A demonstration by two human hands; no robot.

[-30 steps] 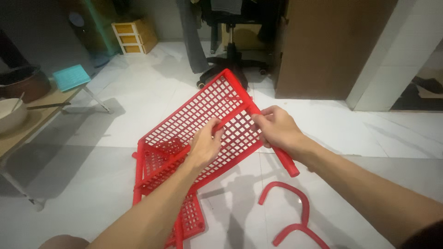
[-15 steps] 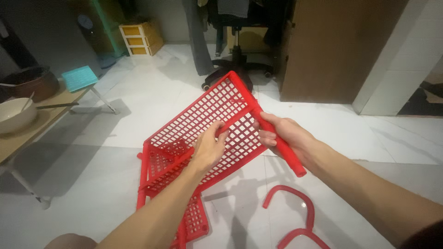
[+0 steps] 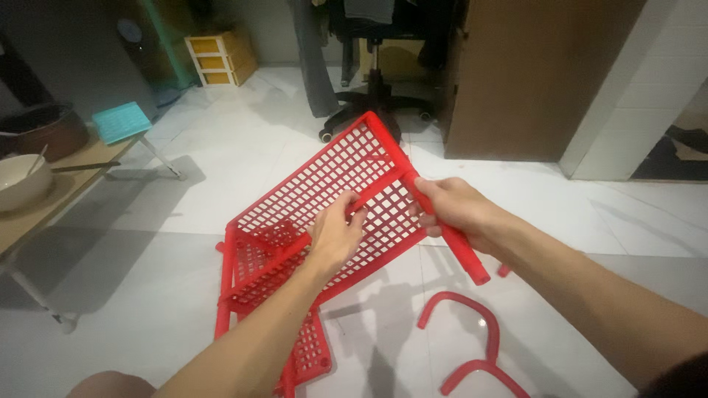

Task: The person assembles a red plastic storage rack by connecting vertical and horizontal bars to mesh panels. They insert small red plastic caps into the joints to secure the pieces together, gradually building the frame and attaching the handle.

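Left hand: my left hand [image 3: 333,237] reaches forward from the lower middle, forearm stretched up the frame, fingers curled shut around a thin red bar [image 3: 324,225] that crosses the grid panel diagonally.
Right hand: my right hand [image 3: 451,208] comes in from the lower right, wrist bent slightly inward, fingers wrapped tight around the red tube [image 3: 435,214] on the panel's right edge.
Grid panel: the red grid panel [image 3: 324,180] is held tilted above the floor, far corner raised toward the office chair, near edge dropping to more red grid pieces [image 3: 306,346] on the tiles.
Tube: round, smooth, hard plastic; its open lower end pokes out below my right fist.
Panel texture: glossy moulded plastic, a lattice of small square holes with thicker rims.
Loose parts: two curved red tubes [image 3: 472,339], bent like arches, lie on the floor below my right forearm.
Floor: white glossy tile floor [image 3: 184,221] with faint grey veins.
Left side: a low wooden table [image 3: 44,203] bears a pale bowl [image 3: 18,180]; a teal stool [image 3: 122,121] stands beyond it.
Back: a black office chair [image 3: 369,103] on castors stands beside a brown wooden door [image 3: 516,74].
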